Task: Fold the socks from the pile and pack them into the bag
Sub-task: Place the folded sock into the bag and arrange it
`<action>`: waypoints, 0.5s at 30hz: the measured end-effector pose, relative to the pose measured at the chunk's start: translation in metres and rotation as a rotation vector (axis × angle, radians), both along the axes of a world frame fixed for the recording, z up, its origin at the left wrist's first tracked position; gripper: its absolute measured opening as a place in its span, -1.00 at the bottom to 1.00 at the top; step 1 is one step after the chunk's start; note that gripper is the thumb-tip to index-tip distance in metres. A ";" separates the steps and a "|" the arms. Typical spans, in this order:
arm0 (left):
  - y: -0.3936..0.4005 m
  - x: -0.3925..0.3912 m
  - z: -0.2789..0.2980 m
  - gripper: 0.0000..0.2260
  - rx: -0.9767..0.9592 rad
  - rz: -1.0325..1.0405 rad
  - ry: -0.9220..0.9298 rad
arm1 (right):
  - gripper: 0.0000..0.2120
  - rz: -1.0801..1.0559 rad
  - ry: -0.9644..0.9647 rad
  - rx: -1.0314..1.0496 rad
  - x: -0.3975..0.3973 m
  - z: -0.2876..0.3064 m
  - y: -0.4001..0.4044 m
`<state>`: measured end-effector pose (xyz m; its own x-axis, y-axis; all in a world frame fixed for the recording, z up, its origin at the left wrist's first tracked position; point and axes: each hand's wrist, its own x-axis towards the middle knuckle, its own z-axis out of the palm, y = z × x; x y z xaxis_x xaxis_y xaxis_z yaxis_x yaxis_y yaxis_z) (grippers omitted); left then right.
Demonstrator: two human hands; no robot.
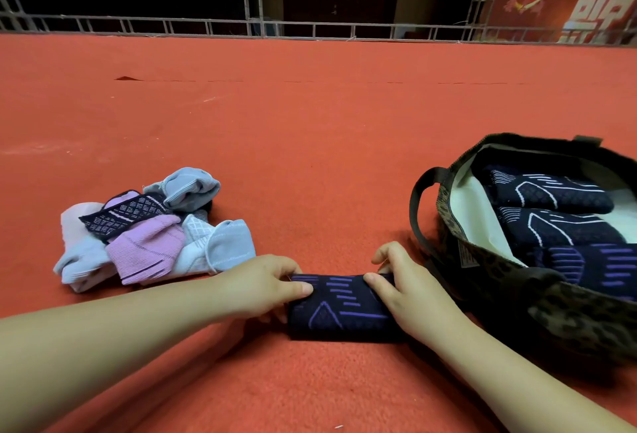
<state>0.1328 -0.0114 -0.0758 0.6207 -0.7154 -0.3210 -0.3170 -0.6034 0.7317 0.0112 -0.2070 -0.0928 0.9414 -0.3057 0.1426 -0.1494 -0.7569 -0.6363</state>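
Bag (510, 270): open at the carpet's (310, 122) right edge, folded socks inside.
Pile (151, 229): left, unfolded.
Sock (341, 308): folded, near edge; left hand (265, 286) and right hand (403, 291) pinch its ends.
Risk: a loosened pinch would let the fold spring open in transfer.

a single head-worn wide-angle view, looking forward and down from close above the person's forearms at a red carpet (310, 143). the lens bends the edges. a metal truss rail (206, 24) crosses the far top of the frame.
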 end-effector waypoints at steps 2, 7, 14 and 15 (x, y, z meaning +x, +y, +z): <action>-0.003 0.006 -0.005 -0.89 -0.004 0.031 -0.065 | -0.83 -0.013 0.106 -0.138 0.006 -0.005 -0.002; -0.008 0.013 -0.009 -0.85 0.166 0.005 -0.022 | -0.66 0.031 0.359 -0.240 0.008 -0.002 -0.012; -0.010 0.005 0.000 -0.76 0.146 0.011 0.286 | -0.73 0.167 0.477 0.048 -0.007 0.009 -0.022; -0.010 0.003 0.001 -0.73 0.089 0.007 0.346 | -0.74 0.168 0.452 0.086 -0.009 0.010 -0.022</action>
<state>0.1358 -0.0215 -0.0749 0.4688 -0.6713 -0.5740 -0.0550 -0.6708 0.7396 0.0023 -0.2294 -0.0830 0.9406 -0.1368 -0.3106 -0.3051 -0.7415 -0.5976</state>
